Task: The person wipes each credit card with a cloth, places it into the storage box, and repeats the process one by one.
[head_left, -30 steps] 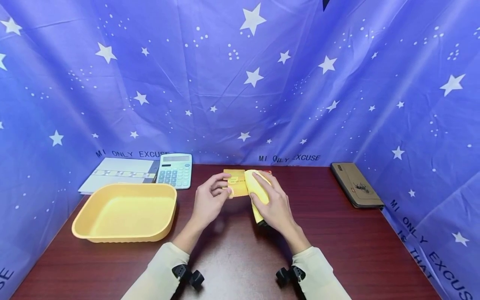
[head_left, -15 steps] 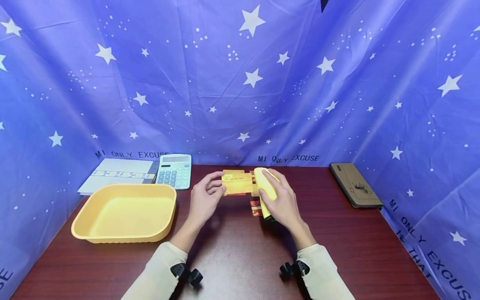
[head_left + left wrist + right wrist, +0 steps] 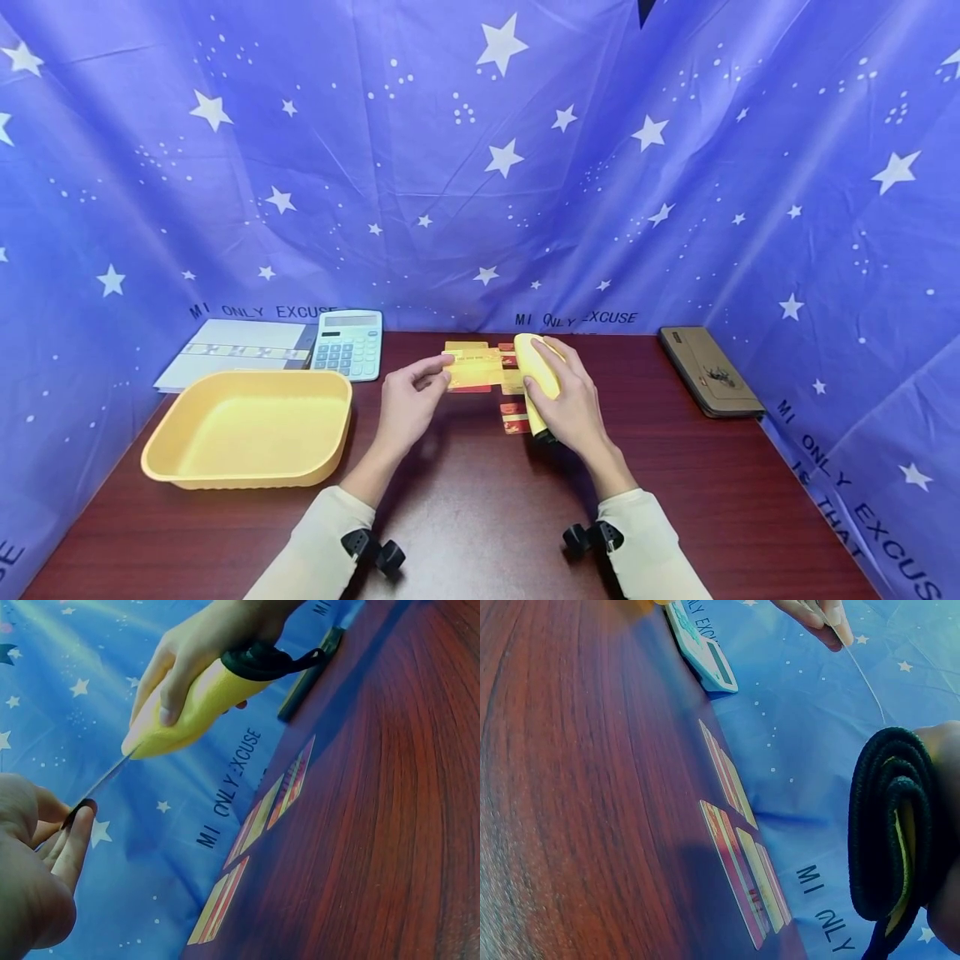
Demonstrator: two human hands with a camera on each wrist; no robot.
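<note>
Left grip (image 3: 407, 398) pinching card (image 3: 477, 368) by one end | right grip (image 3: 572, 402) curled round yellow cloth (image 3: 534, 362) | cards (image 3: 514, 419) on desk (image 3: 457, 517) below grips | likely wiping — stroke lightly, avoid bending

A wood-grained, reddish-brown worktop (image 3: 457, 542) is being enclosed at the back and both sides by creased blue fabric (image 3: 480, 204). The fabric is being covered by white stars (image 3: 503, 45), dots (image 3: 394, 62) and black lettering (image 3: 243, 312). A pale sheen (image 3: 468, 504) is being reflected from the worktop's near middle. At the top, a dark shape (image 3: 646, 12), possibly another star, is being partly cut off.
</note>
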